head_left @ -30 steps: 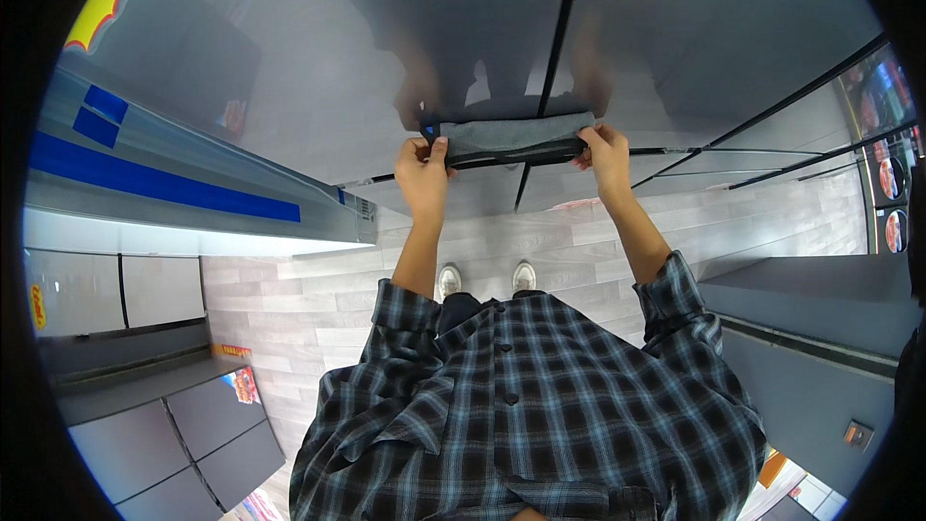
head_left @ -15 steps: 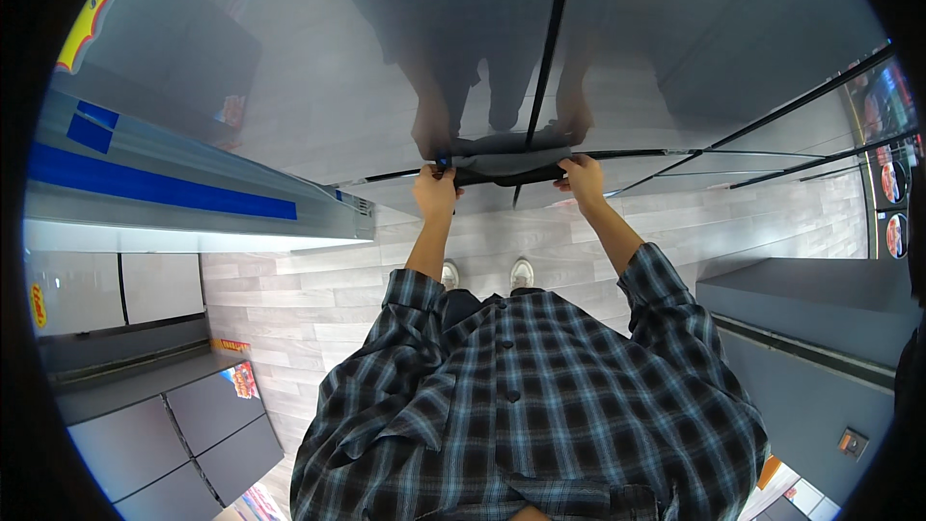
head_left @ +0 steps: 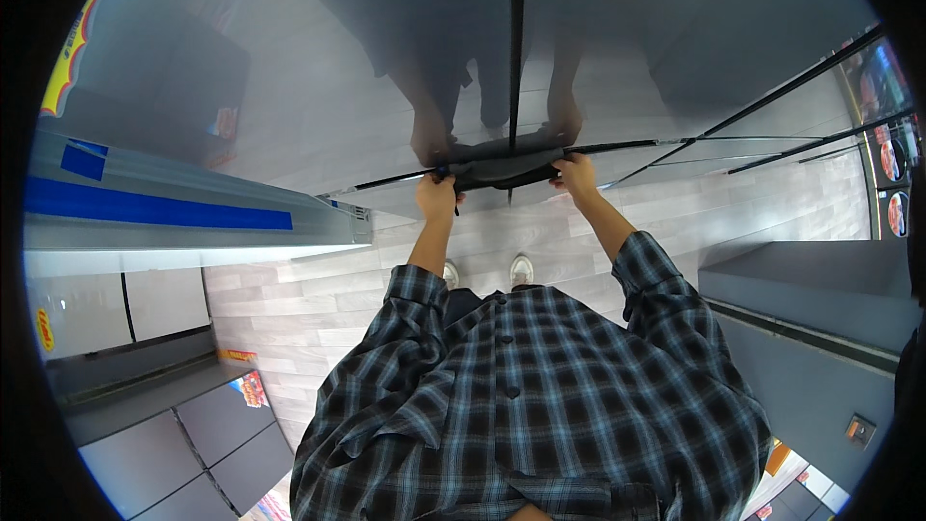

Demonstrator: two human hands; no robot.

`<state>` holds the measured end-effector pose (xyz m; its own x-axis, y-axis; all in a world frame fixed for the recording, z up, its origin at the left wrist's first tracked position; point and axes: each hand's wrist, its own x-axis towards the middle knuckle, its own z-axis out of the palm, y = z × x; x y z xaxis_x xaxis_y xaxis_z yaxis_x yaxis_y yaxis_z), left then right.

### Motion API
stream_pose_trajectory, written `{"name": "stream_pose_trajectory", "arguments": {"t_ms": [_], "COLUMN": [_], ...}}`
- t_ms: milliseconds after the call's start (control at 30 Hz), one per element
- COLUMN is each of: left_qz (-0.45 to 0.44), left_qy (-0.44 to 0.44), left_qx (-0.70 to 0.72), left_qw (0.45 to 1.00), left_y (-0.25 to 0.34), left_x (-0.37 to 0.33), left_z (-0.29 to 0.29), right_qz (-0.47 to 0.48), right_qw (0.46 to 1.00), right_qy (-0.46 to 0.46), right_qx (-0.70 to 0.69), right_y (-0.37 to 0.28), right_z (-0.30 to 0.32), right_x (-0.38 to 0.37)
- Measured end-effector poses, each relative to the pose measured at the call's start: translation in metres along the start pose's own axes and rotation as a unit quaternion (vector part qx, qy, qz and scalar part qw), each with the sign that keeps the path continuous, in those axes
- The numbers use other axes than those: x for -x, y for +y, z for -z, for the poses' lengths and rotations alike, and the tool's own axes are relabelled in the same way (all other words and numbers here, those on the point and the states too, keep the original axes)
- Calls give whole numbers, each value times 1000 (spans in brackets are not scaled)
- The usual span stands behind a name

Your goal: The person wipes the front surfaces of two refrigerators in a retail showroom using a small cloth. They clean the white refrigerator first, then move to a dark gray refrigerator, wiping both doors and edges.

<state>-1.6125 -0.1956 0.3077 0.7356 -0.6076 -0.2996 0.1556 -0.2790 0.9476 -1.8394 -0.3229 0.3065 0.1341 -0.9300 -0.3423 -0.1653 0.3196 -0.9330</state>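
A long, soft-looking black and dark grey bundle [head_left: 506, 170] stretches between my two hands in front of a glossy grey cabinet front [head_left: 386, 48], which looks like a refrigerator. My left hand [head_left: 437, 196] is closed on its left end, where a small dark piece sticks out below the fingers. At the opposite end, my right hand [head_left: 577, 177] pinches the bundle with the fingers bent around it. The bundle sags slightly in the middle and its exact kind is hard to tell. The glossy front mirrors my arms and the bundle.
An appliance side with blue tape [head_left: 159, 205] stands close on the left. Grey cabinets stand at the lower left [head_left: 145, 444] and right [head_left: 810, 386]. My shoes [head_left: 522, 271] are on the pale plank floor [head_left: 309, 299].
The view has turned slightly, so the dark door seam shifts left. My hands keep their grip on the bundle, and its middle shows more grey, with less sag.
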Motion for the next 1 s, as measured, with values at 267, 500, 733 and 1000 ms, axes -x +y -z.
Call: {"name": "stream_pose_trajectory", "arguments": {"t_ms": [267, 500, 733, 1000], "left_qz": [-13, -8, 57, 73], "left_qy": [-55, -83, -166, -173], "left_qx": [7, -25, 31, 87], "left_qw": [998, 996, 984, 978], "left_y": [-5, -2, 18, 26], "left_x": [8, 23, 49, 54], "left_z": [-29, -80, -126, -129], "right_qz": [-12, 0, -19, 9], "right_qw": [999, 992, 981, 982], "right_qy": [20, 112, 187, 184], "right_qx": [35, 51, 58, 35], "right_y": [2, -1, -1, -17], "right_z": [36, 85, 131, 136], "right_x": [-15, -31, -43, -35]}}
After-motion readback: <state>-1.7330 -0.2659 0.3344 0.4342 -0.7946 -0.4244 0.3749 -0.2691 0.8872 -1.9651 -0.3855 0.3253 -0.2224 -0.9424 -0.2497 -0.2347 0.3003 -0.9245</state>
